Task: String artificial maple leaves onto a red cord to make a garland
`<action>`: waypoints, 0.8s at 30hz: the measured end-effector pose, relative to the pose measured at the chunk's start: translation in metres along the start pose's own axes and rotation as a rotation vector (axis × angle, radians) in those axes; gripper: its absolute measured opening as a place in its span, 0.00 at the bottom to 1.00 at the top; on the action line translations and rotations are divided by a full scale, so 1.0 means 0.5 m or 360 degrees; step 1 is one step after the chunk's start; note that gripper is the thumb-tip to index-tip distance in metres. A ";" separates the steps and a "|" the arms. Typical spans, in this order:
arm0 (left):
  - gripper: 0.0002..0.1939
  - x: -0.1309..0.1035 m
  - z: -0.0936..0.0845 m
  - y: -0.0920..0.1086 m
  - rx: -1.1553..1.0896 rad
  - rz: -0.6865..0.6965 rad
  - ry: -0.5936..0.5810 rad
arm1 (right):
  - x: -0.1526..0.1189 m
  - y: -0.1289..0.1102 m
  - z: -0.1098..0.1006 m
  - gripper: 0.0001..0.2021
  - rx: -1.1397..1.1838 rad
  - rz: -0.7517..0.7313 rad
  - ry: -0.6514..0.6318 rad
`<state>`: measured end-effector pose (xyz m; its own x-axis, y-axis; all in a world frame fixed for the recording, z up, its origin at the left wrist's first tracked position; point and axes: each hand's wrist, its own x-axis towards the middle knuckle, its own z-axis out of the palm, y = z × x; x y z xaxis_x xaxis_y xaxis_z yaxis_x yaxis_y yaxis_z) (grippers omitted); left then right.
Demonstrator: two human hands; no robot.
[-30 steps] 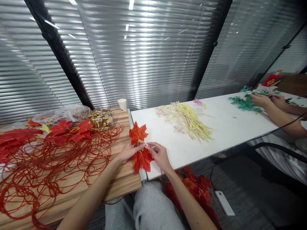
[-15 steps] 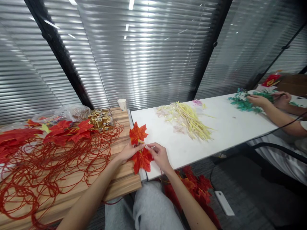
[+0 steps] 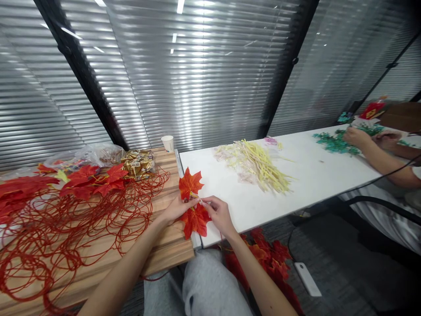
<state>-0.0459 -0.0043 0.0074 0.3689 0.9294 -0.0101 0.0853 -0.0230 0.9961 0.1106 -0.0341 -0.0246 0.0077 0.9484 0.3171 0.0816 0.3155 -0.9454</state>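
A white paper cup (image 3: 167,144) stands upright near gold-wrapped packets (image 3: 137,164) on the wooden table (image 3: 164,254), slatted blinds (image 3: 197,87) behind; far right, teal foliage (image 3: 333,143), a red packet (image 3: 371,110) and a brown box (image 3: 401,116); on the dark floor (image 3: 342,267), a white oblong object (image 3: 307,279)

Free tabletop (image 3: 314,180) right, cord tangle (image 3: 101,206) left

Light-grey trousers (image 3: 210,281), soft-looking and creased, cover the legs (image 3: 158,289); both forearms (image 3: 133,256) are slender and bare, narrowing towards the wrists (image 3: 161,219).
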 end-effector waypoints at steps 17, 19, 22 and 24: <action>0.18 -0.005 0.009 0.014 0.0010 -0.0004 -0.0014 | 0.000 -0.001 -0.001 0.08 -0.0061 0.0000 -0.0002; 0.18 -0.005 0.010 0.016 0.0025 0.0014 -0.0012 | -0.001 0.000 -0.001 0.08 -0.0070 0.0013 -0.0006; 0.17 -0.005 0.010 0.017 0.0070 0.0039 -0.0037 | -0.002 0.001 -0.001 0.08 -0.0084 0.0027 -0.0018; 0.16 -0.005 0.010 0.018 0.0102 0.0053 -0.0049 | -0.002 -0.001 -0.001 0.08 -0.0088 0.0032 -0.0023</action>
<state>-0.0415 -0.0089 0.0157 0.4008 0.9160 0.0195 0.1310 -0.0784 0.9883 0.1110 -0.0351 -0.0245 -0.0047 0.9549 0.2969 0.1368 0.2947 -0.9457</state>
